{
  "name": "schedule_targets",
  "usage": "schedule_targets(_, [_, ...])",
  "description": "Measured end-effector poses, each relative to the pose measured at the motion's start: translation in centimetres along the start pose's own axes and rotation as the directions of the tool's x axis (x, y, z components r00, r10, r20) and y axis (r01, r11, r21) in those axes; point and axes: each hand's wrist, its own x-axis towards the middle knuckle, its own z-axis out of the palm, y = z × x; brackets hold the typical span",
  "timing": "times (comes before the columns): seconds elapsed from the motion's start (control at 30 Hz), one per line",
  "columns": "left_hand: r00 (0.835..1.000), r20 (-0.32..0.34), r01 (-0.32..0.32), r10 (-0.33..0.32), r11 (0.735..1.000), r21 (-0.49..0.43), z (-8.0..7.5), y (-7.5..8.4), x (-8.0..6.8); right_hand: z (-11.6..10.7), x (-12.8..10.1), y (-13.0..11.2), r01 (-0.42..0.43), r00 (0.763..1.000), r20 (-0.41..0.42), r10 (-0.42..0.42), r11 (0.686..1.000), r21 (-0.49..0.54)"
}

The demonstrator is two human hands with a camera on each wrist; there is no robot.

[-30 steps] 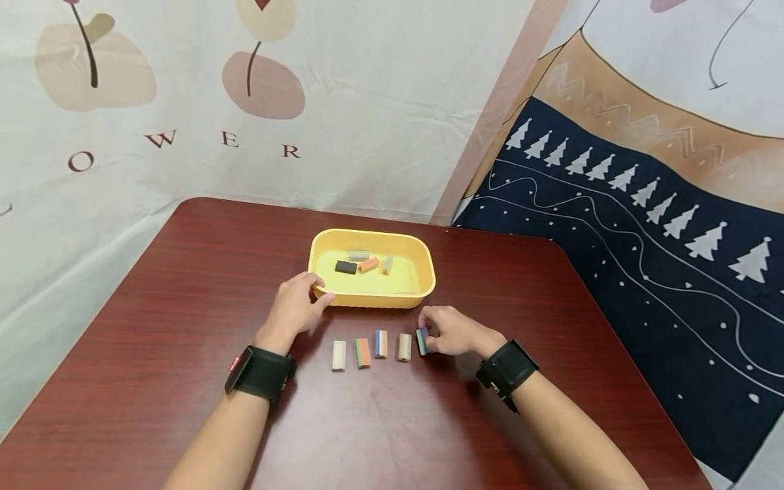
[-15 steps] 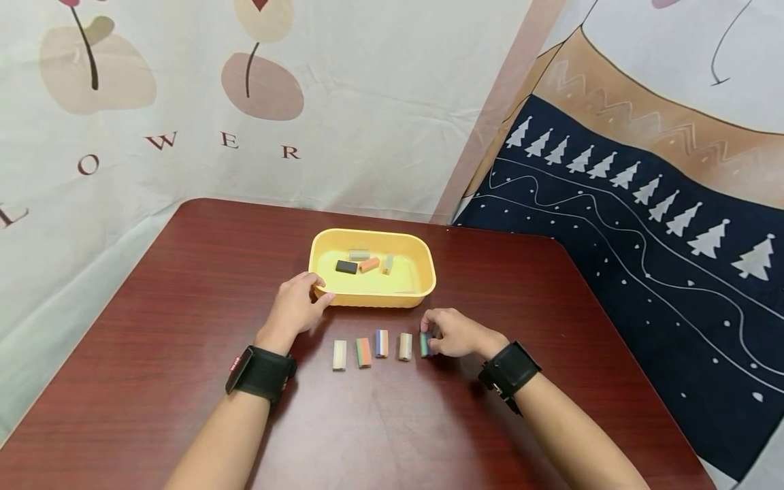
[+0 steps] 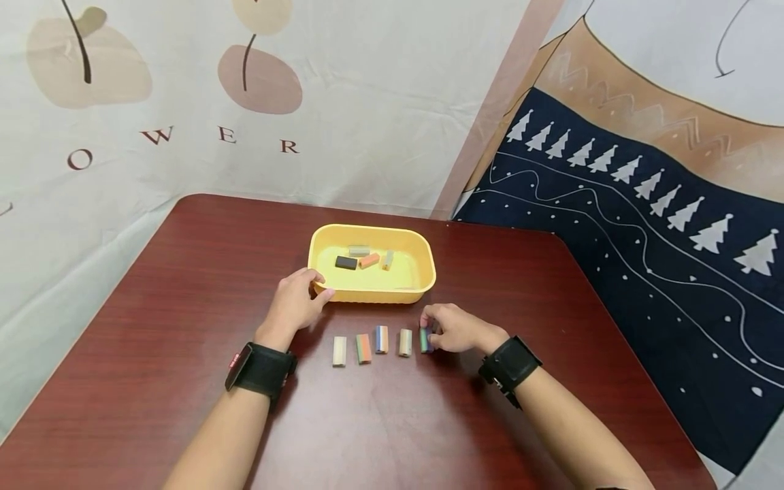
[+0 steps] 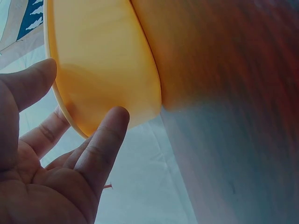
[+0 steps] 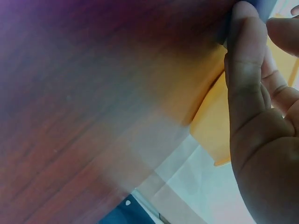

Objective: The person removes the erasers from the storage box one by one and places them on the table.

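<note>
A shallow yellow plastic tub stands on the table with several small blocks inside, including a black block and an orange block. My left hand holds the tub's near-left corner, thumb and fingers at the rim. In front of the tub, small bar-shaped blocks stand in a spaced row: a cream block, an orange-and-green block, a blue, white and orange block and a beige block. At the row's right end my right hand pinches a green-and-blue block, partly hidden by the fingers.
The dark red wooden table reaches back to a pale printed cloth. To the right hangs a navy cloth with white trees, beside the table's edge. Black bands wrap both wrists.
The green-and-blue block has turned from slanted to nearly in line with the others, and my right hand has shifted very slightly right. The left hand stays at the tub's corner.
</note>
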Motion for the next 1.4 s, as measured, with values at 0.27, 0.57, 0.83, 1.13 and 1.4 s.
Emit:
schedule_targets(0.27, [1.000, 0.003, 0.003, -0.003, 1.000, 0.002, -0.1, 0.0, 0.0, -1.0, 0.2, -0.6, 0.030, 0.999, -0.020, -0.031, 0.997, -0.066])
schedule_targets(0.57, [1.000, -0.005, 0.002, -0.002, 1.000, 0.003, -0.1, -0.1, -0.1, -3.0, 1.0, -2.2, 0.139, 0.985, -0.085, -0.147, 0.986, -0.091])
schedule_targets(0.83, [1.000, -0.009, -0.008, 0.008, 1.000, 0.003, 0.0, -0.2, 0.1, -5.4, 2.9, -3.5, 0.124, 0.973, -0.179, -0.147, 0.983, -0.134])
schedule_targets(1.13, [1.000, -0.001, -0.019, 0.019, 1.000, 0.007, -0.1, 0.0, 0.0, -7.7, 5.7, -4.3, 0.079, 0.977, -0.180, -0.113, 0.980, -0.184])
schedule_targets(1.4, [1.000, -0.002, -0.011, 0.011, 1.000, 0.018, 0.0, -0.1, -0.1, -8.6, 8.0, -4.2, 0.029, 0.985, -0.160, -0.071, 0.968, -0.248])
